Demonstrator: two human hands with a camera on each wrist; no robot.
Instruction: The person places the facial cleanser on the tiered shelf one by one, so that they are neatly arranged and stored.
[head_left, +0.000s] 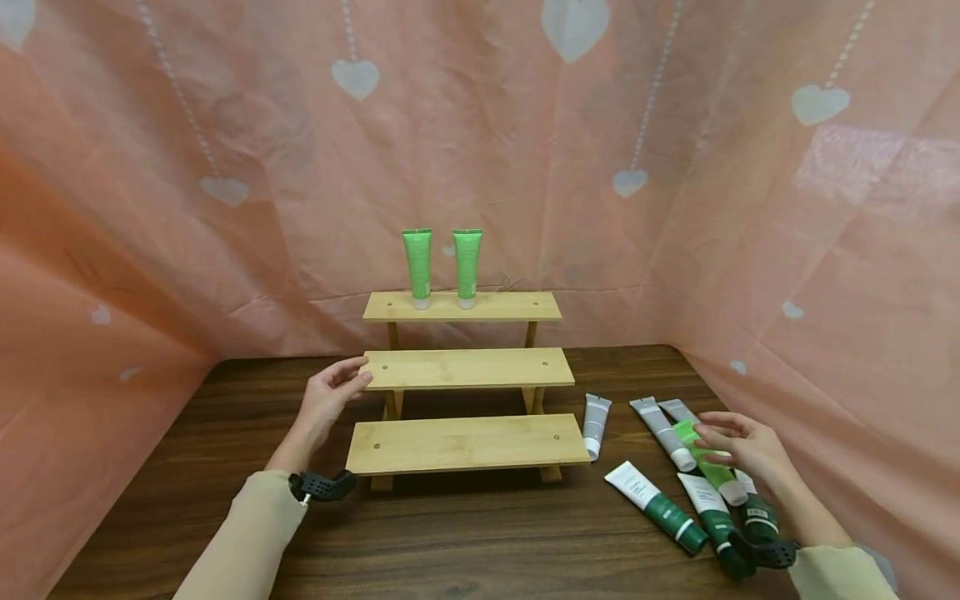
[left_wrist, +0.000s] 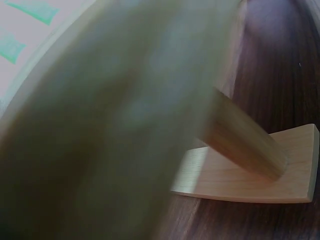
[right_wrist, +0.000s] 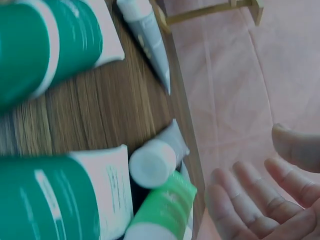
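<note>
My left hand is at the left end of the middle tier of a three-step wooden display stand, fingertips touching or very near the board's edge. In the left wrist view a blurred board fills much of the frame and the hand cannot be seen. My right hand hovers over a light green tube at the right, fingers spread loosely and holding nothing. That tube lies on a pile with grey tubes and dark green-and-white tubes. In the right wrist view the fingers are apart from the green tube.
Two light green tubes stand upright, caps down, on the stand's top tier. A grey tube lies beside the stand's right end. Another dark green-and-white tube lies nearer the front of the wooden table. Pink curtains enclose the table.
</note>
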